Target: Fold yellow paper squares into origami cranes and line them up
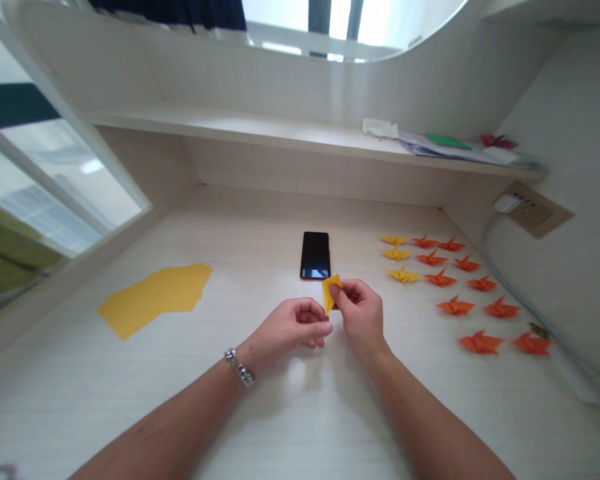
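Observation:
A small folded piece of yellow paper (pixel 329 293), kite-like with a narrow lower tip, is held up near the middle of the desk. My right hand (pixel 363 313) pinches it between thumb and fingers from the right. My left hand (pixel 300 323), with a silver chain bracelet (pixel 239 367) at the wrist, has its fingers curled and its thumb and fingertips closed at the paper's lower tip. Just behind the hands a black phone (pixel 315 255) lies flat. To the right stand three yellow paper cranes (pixel 403 274) and several orange paper cranes (pixel 456 306) in rows.
Flat yellow paper sheets (pixel 155 297) lie fanned out at the left. A shelf (pixel 260 133) with papers (pixel 455 148) runs across the back under a mirror (pixel 290 27). A cable (pixel 500 273) hangs from the wall socket (pixel 535 210) and runs down the right edge.

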